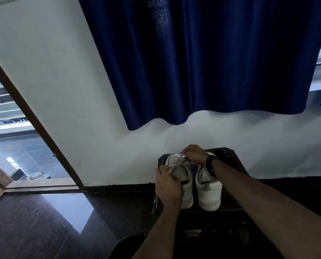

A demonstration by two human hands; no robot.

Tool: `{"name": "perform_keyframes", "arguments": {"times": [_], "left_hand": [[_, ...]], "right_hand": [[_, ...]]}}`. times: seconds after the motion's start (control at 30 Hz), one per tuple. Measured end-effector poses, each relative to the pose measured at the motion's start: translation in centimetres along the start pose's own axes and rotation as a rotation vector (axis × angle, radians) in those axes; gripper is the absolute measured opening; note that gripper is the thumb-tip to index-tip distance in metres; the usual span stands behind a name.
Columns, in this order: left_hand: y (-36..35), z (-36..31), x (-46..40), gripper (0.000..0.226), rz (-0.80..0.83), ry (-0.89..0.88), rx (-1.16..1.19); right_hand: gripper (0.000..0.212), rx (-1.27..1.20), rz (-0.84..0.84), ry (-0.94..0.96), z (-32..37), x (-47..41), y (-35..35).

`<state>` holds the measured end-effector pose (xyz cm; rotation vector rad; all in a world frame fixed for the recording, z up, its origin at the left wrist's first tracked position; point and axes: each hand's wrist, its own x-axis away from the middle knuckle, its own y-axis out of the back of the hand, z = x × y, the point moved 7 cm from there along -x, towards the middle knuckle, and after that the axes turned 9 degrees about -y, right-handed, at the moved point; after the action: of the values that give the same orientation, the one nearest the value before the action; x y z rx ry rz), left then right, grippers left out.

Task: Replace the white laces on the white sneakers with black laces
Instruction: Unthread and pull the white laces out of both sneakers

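**A:** Talk me through it, left to right.

**Me:** Loose white lace (155,201) dangling off the left edge of the stool (236,161). My left hand (168,186) is clamped round the near side of the left sneaker (182,176), fingers curled on it. Further up, my right hand (196,155) pinches the lace at the eyelets near the toe. Right sneaker (209,186) sits just beside, touching or nearly so, untouched.

**A:** Black laces?

**Me:** Can't pick them out. There's something dark between the shoes, too small to call.

**A:** What could bite you here?

**Me:** I'd say a hard tug. If the lace snags in an eyelet, the shoe jerks toward me and could shove its neighbour off the stool. The hanging end might also catch under my wrist.

**A:** Room to work?

**Me:** Tight. The shoes fill most of the top, wall (118,156) right behind, curtain (193,71) well above. Open floor (44,221) to the left, so pulling the lace out that way looks safest.
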<state>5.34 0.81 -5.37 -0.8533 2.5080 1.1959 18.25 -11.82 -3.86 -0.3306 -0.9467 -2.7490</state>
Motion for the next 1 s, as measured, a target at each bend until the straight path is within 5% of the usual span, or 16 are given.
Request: {"name": "perform_keyframes", "arguments": {"times": [0.17, 0.23, 0.33, 0.43, 0.63, 0.8, 0.9, 1.0], "left_hand": [[-0.1, 0.1, 0.0, 0.022, 0.018, 0.015, 0.001], [0.1, 0.1, 0.1, 0.022, 0.019, 0.028, -0.010], [0.1, 0.1, 0.0, 0.023, 0.023, 0.027, -0.018], [-0.1, 0.3, -0.1, 0.022, 0.010, 0.011, -0.023], [-0.4, 0.4, -0.2, 0.024, 0.027, 0.001, -0.042], [-0.2, 0.2, -0.2, 0.021, 0.036, -0.014, -0.016], [0.0, 0.1, -0.2, 0.020, 0.033, -0.012, -0.031], [0.1, 0.0, -0.2, 0.018, 0.065, -0.035, -0.037]], "right_hand": [[0.021, 0.677, -0.027, 0.307, 3.0, 2.3, 0.2], [0.017, 0.649, -0.194, 0.314, 3.4, 2.2, 1.7], [0.023, 0.233, -0.439, 0.059, 0.5, 1.3, 5.1], [0.032, 0.396, -0.389, -0.007, -1.3, 1.0, 4.4], [0.040, 0.754, -0.057, 0.549, 3.8, 3.1, -1.2], [0.021, 1.219, -0.262, 0.697, 5.2, 3.6, -2.9], [0.022, 1.116, -0.537, 0.516, 6.0, 3.4, 0.5], [0.028, 0.709, -0.662, 0.112, 4.5, 3.1, 6.3]]}}
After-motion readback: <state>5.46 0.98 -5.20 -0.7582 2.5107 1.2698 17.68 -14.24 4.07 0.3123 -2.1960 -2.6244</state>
